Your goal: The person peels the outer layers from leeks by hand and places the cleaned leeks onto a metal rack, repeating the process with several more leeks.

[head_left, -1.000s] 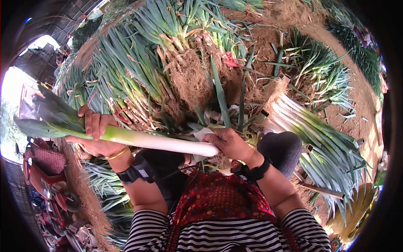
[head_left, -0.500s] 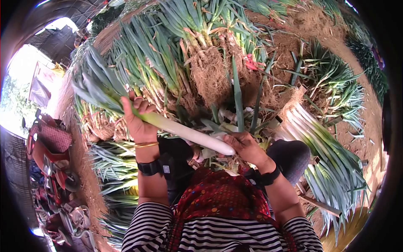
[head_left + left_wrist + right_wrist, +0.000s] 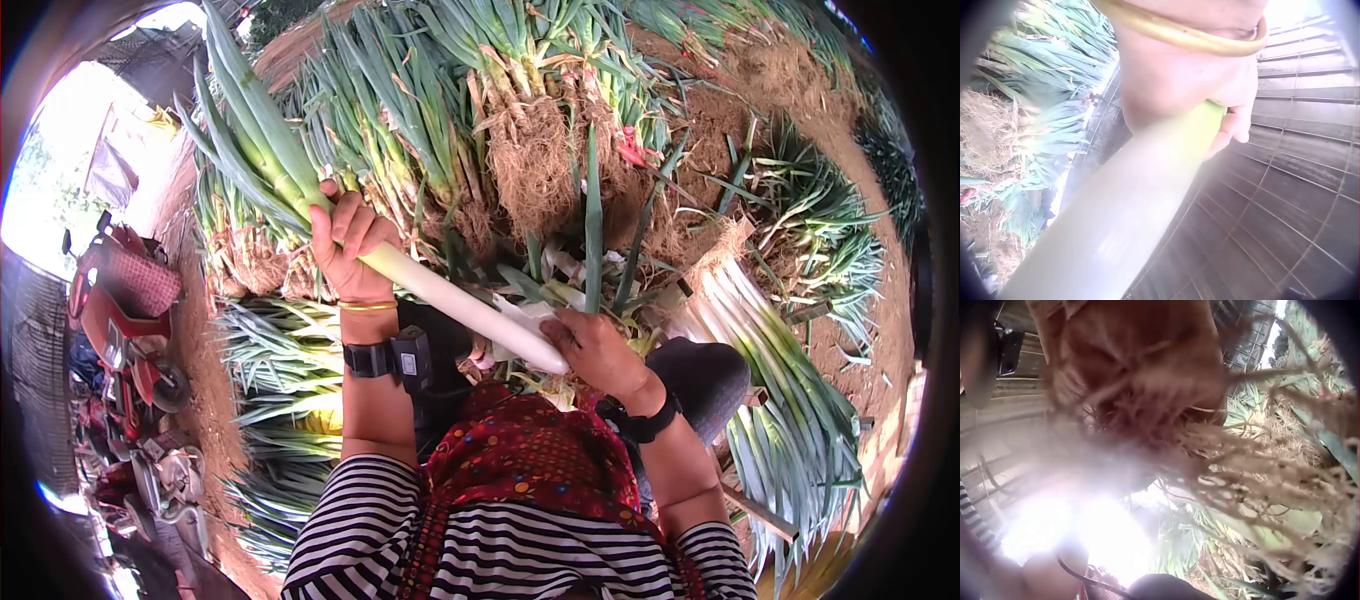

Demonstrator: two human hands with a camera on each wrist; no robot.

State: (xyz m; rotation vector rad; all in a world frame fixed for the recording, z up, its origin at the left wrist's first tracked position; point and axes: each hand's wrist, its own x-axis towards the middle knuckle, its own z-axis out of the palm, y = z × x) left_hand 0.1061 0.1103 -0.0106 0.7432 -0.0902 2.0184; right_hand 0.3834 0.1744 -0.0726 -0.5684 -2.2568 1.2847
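Observation:
A thick leek (image 3: 465,310) slants across the person's lap, its green leaves (image 3: 255,130) fanning to the upper left. My left hand (image 3: 355,250) grips it where the white shaft turns green, with fingers wrapped round, as the left wrist view also shows. At the white root end, my right hand (image 3: 605,350) has its fingers and thumb curled in. A strip of pale skin (image 3: 535,312) lies beside the right thumb. In the right wrist view, thin tangled roots (image 3: 1260,481) spread past the palm, blurred by closeness and glare.
Bundles of leeks with brown roots (image 3: 530,170) stand in front. To the right, a bundle of white-stemmed leeks (image 3: 765,360) lies on a wooden frame. More leeks (image 3: 275,360) lie at left, beyond them a red scooter (image 3: 125,310). Dark-clad knees (image 3: 700,375) flank the work.
The leek's leafy end has swung upward, from pointing left to pointing upper left. My left hand has turned and moved right with it; the right hand stays at the root end. The head view has shifted.

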